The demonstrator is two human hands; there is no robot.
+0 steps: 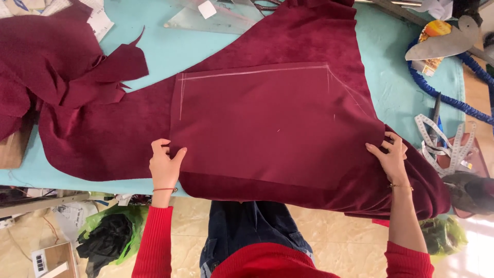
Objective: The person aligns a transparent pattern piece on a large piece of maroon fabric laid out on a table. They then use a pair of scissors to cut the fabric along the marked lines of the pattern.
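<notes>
Head view: dark red velvet fabric [267, 128] spread across the centre of the turquoise table [170, 49] — left hand [164, 167] pinches its lower-left fold, right hand [391, 157] grips its bunched right edge. Green bag [92, 221], lower left — holds black material.

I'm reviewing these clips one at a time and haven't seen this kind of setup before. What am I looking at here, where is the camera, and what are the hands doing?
There is one picture, from a camera worn on a person's head, looking down at their own two hands. No machine is involved. A large dark red fabric with chalk lines lies on a light blue table. The left hand pinches the corner of a folded layer; the right hand grips the bunched cloth at the other side. A cut scrap lies further left. At the right edge are a white measuring tape and a blue cord.
</notes>
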